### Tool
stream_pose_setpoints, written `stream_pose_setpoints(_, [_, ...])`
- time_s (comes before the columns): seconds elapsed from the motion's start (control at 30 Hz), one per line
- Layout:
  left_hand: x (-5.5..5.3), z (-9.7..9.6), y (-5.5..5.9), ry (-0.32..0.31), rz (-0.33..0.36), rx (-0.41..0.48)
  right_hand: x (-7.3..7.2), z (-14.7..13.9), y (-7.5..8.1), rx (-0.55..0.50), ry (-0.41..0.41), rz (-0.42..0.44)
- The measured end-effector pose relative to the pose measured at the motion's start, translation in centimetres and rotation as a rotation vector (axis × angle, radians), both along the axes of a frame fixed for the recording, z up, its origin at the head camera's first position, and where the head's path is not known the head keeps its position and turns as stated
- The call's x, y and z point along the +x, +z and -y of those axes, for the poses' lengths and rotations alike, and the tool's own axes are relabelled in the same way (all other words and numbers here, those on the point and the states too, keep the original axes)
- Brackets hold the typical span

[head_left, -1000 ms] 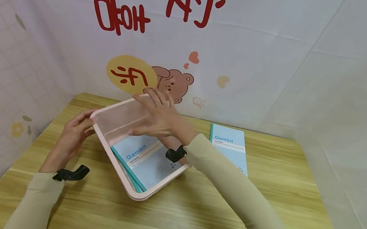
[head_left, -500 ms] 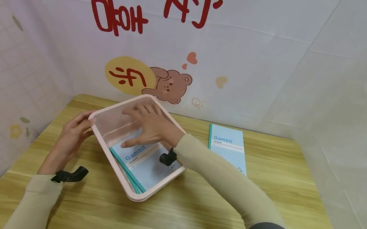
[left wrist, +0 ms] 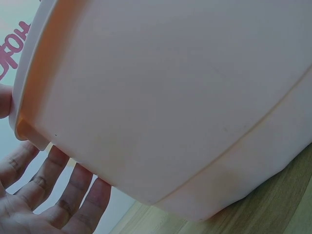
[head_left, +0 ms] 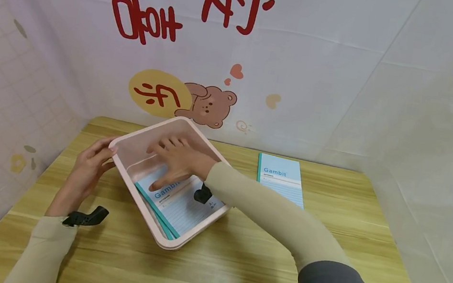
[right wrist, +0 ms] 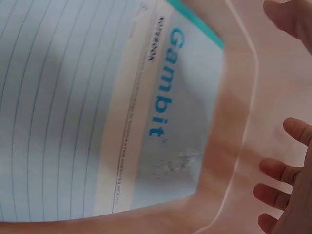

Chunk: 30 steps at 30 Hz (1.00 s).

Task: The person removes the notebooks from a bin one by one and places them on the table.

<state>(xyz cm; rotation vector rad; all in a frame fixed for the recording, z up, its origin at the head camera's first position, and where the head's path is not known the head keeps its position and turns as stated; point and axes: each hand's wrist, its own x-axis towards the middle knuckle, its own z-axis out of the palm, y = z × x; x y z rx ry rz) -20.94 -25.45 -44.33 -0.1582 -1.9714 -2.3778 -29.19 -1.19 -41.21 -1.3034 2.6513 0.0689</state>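
A pale pink plastic bin (head_left: 137, 197) sits at an angle on the table, its left side seeming raised. My left hand (head_left: 90, 168) grips its left corner, with the thumb (left wrist: 5, 101) at the rim and the fingers under the outer wall. Inside the bin lies a blue "Gambit" notebook (head_left: 187, 216) with a green spine, and a second green edge shows beneath it. Over this notebook, inside the bin, my right hand (head_left: 180, 158) is spread and holds nothing. In the right wrist view its fingertips are apart from the notebook (right wrist: 161, 97).
Another blue "Gambit" notebook (head_left: 283, 172) lies on the wooden table (head_left: 348, 236) to the right of the bin, partly hidden by the right sleeve. A printed white cloth (head_left: 318, 77) stands behind the table and at both sides.
My right hand has moved down from above the bin's far rim into the bin, over the notebook, its fingers staying spread. The left hand keeps its grip on the corner.
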Motion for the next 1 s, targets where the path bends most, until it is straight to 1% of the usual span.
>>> stream_pose_setpoints(0.1, [0.1,0.0,0.0,0.003,0.003,-0.003,0.0,0.3,-0.5,0.036,0.021,0.000])
stream_pose_setpoints(0.2, [0.2,0.0,-0.1,0.003,0.005,-0.007,0.3,0.6,-0.9,0.086,0.025,0.005])
stream_pose_setpoints(0.3, [0.1,0.0,-0.1,-0.002,0.007,0.005,0.6,1.0,-1.4,0.142,0.019,0.001])
stream_pose_setpoints(0.43, [0.0,-0.1,-0.1,-0.003,0.002,0.007,0.8,1.4,-1.9,0.183,0.037,0.014])
stream_pose_setpoints(0.53, [-0.1,-0.1,0.0,-0.005,-0.003,-0.003,0.9,1.9,-2.3,0.195,0.062,0.051])
stream_pose_setpoints(0.63, [-0.1,-0.1,0.0,-0.005,-0.004,0.007,0.9,2.2,-2.8,0.211,0.076,0.060])
stream_pose_setpoints(0.83, [-0.2,0.1,-0.1,-0.002,-0.004,0.017,1.0,2.7,-3.7,0.240,0.093,0.025])
stream_pose_setpoints(1.0, [-0.2,0.0,-0.2,-0.006,0.002,0.010,1.4,2.7,-4.1,0.251,0.063,0.002])
